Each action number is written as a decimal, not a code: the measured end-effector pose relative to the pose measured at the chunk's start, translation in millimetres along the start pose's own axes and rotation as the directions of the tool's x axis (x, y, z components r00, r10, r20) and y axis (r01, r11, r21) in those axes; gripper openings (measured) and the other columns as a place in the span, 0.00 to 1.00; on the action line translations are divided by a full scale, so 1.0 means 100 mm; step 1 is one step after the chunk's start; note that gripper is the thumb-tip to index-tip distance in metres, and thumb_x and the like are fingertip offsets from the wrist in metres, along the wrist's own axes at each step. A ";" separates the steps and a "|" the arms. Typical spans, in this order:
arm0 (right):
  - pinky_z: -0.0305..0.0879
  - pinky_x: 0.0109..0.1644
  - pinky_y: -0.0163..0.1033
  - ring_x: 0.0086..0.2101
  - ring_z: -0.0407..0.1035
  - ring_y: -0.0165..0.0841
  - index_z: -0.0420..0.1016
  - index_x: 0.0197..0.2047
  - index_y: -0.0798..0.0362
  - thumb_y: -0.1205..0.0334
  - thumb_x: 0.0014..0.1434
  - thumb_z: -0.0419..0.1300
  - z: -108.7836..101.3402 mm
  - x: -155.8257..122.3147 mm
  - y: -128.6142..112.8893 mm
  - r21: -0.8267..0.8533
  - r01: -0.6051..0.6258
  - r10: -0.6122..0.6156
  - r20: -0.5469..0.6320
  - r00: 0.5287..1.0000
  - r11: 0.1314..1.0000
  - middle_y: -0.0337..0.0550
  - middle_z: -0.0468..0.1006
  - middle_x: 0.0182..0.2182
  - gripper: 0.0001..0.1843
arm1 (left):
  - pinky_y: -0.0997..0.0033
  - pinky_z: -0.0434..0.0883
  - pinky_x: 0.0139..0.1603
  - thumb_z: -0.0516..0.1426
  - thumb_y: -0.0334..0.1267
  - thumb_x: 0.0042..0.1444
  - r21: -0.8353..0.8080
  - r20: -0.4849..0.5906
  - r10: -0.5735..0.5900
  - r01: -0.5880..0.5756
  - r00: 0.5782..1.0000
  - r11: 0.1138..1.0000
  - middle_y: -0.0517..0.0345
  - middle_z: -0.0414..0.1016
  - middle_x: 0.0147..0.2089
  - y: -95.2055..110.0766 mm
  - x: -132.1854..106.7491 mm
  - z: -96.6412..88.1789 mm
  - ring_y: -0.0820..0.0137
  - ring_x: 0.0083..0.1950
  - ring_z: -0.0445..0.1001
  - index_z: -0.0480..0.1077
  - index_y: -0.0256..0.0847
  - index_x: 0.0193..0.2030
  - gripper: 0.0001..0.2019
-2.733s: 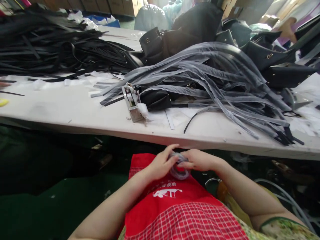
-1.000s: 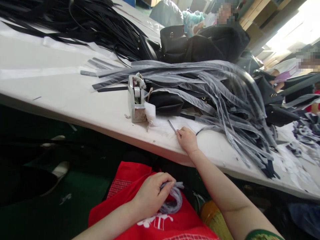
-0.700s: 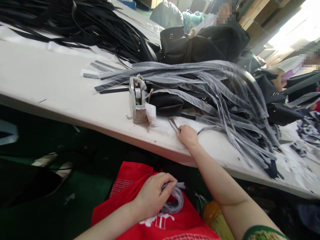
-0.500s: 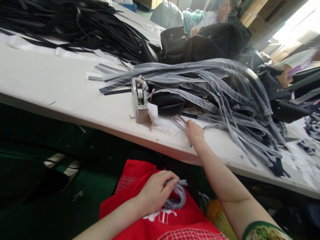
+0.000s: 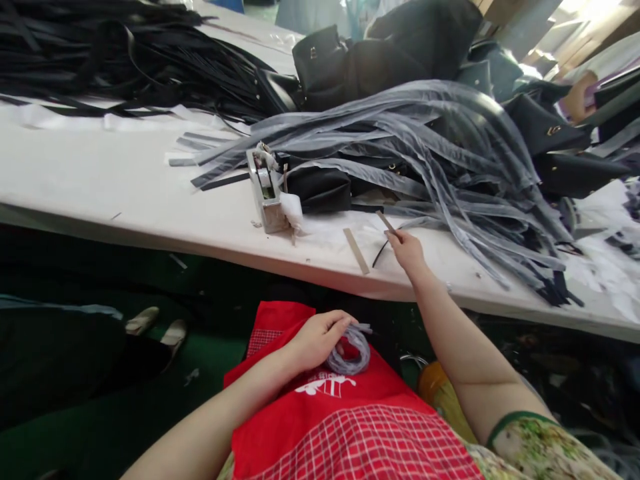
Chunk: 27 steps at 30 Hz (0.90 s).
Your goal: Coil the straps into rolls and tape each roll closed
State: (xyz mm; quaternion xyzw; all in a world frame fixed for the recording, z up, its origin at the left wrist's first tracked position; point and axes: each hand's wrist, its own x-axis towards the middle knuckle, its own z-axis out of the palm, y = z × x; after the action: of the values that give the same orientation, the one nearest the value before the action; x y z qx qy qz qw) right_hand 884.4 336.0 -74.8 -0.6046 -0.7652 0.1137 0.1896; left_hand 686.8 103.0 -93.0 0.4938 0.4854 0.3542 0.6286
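Observation:
Close to the red apron (image 5: 390, 433), my left hand (image 5: 320, 340) is closed on a coiled strap (image 5: 353, 353) in clear plastic wrap. My right hand (image 5: 407, 252) reaches over the table's front edge and pinches a thin brown strip (image 5: 385, 222). A second, similar strip (image 5: 356, 251) lies flat on the tabletop to its left, beside a thin dark cord (image 5: 380, 255). Behind my right hand spreads a pile of plastic-wrapped straps (image 5: 450, 133). A tape dispenser (image 5: 267, 193) stands on the table to the left of these.
Black straps (image 5: 150, 60) are heaped at the back left of the white table (image 5: 75, 160). Black bags (image 5: 400, 60) are piled behind the wrapped straps. Another person's arm (image 5: 577, 97) shows at the far right. Someone's shoes (image 5: 157, 330) are on the floor at left.
My right hand has moved slightly right with one brown strip, and another strip now lies apart on the table. My left hand still holds the coil, which shows more fully.

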 end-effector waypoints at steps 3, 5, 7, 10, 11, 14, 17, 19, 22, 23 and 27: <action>0.64 0.41 0.37 0.37 0.72 0.36 0.79 0.45 0.57 0.54 0.67 0.46 0.07 0.08 -0.10 0.020 0.093 -0.093 0.017 0.996 0.996 0.50 0.80 0.36 0.22 | 0.75 0.70 0.29 0.48 0.49 0.65 0.043 -0.026 0.011 -0.010 1.000 0.999 0.57 0.78 0.34 0.02 -0.01 0.01 0.72 0.27 0.73 0.73 0.37 0.45 0.20; 0.63 0.49 0.40 0.45 0.70 0.38 0.79 0.45 0.57 0.58 0.66 0.48 0.06 0.11 -0.20 0.010 0.173 -0.173 -0.019 0.985 0.985 0.53 0.78 0.44 0.20 | 0.75 0.70 0.32 0.48 0.49 0.65 0.070 -0.041 0.037 -0.034 0.998 0.997 0.57 0.79 0.34 0.03 -0.02 0.02 0.71 0.30 0.74 0.74 0.38 0.45 0.19; 0.61 0.53 0.42 0.49 0.68 0.40 0.77 0.49 0.57 0.60 0.66 0.47 -0.02 0.11 -0.30 -0.015 0.232 -0.232 -0.101 0.967 0.973 0.54 0.77 0.48 0.19 | 0.74 0.71 0.34 0.48 0.50 0.65 0.074 -0.053 0.051 -0.047 0.997 0.996 0.57 0.79 0.34 0.02 -0.03 0.03 0.71 0.31 0.75 0.74 0.38 0.45 0.19; 0.64 0.47 0.41 0.42 0.71 0.39 0.75 0.52 0.55 0.58 0.68 0.43 -0.25 -0.02 -0.39 0.000 0.219 -0.217 -0.157 0.964 0.976 0.50 0.79 0.41 0.22 | 0.74 0.71 0.31 0.48 0.51 0.64 0.014 -0.052 0.015 -0.014 0.999 1.000 0.56 0.79 0.34 0.00 -0.03 0.03 0.72 0.29 0.73 0.74 0.38 0.46 0.20; 0.64 0.43 0.40 0.39 0.72 0.38 0.76 0.50 0.55 0.56 0.69 0.40 -0.34 -0.11 -0.42 0.042 0.209 -0.203 -0.117 0.972 0.977 0.49 0.79 0.38 0.25 | 0.74 0.70 0.29 0.48 0.52 0.64 -0.023 -0.045 -0.005 0.004 0.999 1.000 0.56 0.79 0.35 0.00 -0.03 0.03 0.72 0.27 0.73 0.73 0.38 0.46 0.21; 0.61 0.36 0.36 0.31 0.70 0.34 0.78 0.38 0.54 0.50 0.69 0.41 -0.61 -0.57 -0.52 0.184 0.260 -0.285 0.120 0.951 0.948 0.44 0.77 0.29 0.27 | 0.72 0.72 0.33 0.47 0.51 0.65 -0.112 -0.033 -0.020 0.016 0.999 0.994 0.52 0.80 0.38 -0.01 -0.02 -0.01 0.71 0.30 0.74 0.74 0.36 0.46 0.23; 0.59 0.34 0.34 0.29 0.68 0.31 0.76 0.32 0.52 0.50 0.63 0.54 -0.84 -1.09 -0.66 0.234 0.348 -0.413 0.358 0.838 0.908 0.40 0.77 0.27 0.17 | 0.68 0.72 0.46 0.50 0.46 0.63 -0.129 -0.048 0.012 -0.018 0.999 0.992 0.49 0.81 0.44 0.00 0.01 -0.04 0.66 0.42 0.77 0.76 0.34 0.44 0.19; 0.57 0.32 0.34 0.27 0.68 0.31 0.76 0.30 0.51 0.53 0.61 0.57 -0.95 -1.37 -0.74 0.157 0.436 -0.454 0.485 0.747 0.886 0.40 0.78 0.26 0.14 | 0.66 0.71 0.50 0.50 0.45 0.63 -0.140 -0.031 0.010 -0.014 0.999 0.990 0.48 0.81 0.45 0.01 0.03 -0.05 0.64 0.45 0.77 0.76 0.34 0.45 0.18; 0.55 0.32 0.37 0.25 0.68 0.32 0.75 0.27 0.51 0.56 0.60 0.56 -0.99 -1.64 -0.85 -0.058 0.591 -0.448 0.595 0.667 0.804 0.42 0.78 0.25 0.13 | 0.65 0.72 0.50 0.50 0.46 0.63 -0.130 0.000 0.002 -0.002 1.000 0.992 0.49 0.81 0.45 0.04 0.03 -0.05 0.64 0.46 0.77 0.76 0.35 0.47 0.20; 0.55 0.33 0.38 0.25 0.68 0.32 0.75 0.26 0.51 0.57 0.60 0.56 -0.97 -1.70 -0.90 -0.105 0.624 -0.443 0.614 0.653 0.774 0.43 0.79 0.25 0.13 | 0.65 0.72 0.50 0.50 0.47 0.63 -0.111 0.000 0.008 -0.008 1.000 0.994 0.49 0.81 0.45 0.05 0.02 -0.04 0.64 0.46 0.77 0.76 0.35 0.47 0.20; 0.55 0.32 0.40 0.26 0.69 0.34 0.77 0.30 0.53 0.63 0.60 0.53 -0.72 -1.82 -1.08 -0.143 0.684 -0.459 0.642 0.614 0.715 0.48 0.80 0.28 0.13 | 0.66 0.71 0.52 0.49 0.46 0.64 -0.017 -0.006 0.061 -0.061 0.998 0.998 0.50 0.80 0.47 0.07 0.01 -0.01 0.64 0.48 0.76 0.76 0.35 0.47 0.20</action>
State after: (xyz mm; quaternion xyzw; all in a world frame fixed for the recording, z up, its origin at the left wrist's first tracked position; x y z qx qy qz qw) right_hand 855.9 130.0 5.7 -0.2844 -0.9462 0.0702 -0.1374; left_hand 686.4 105.9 -86.2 0.5020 0.4689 0.3784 0.6204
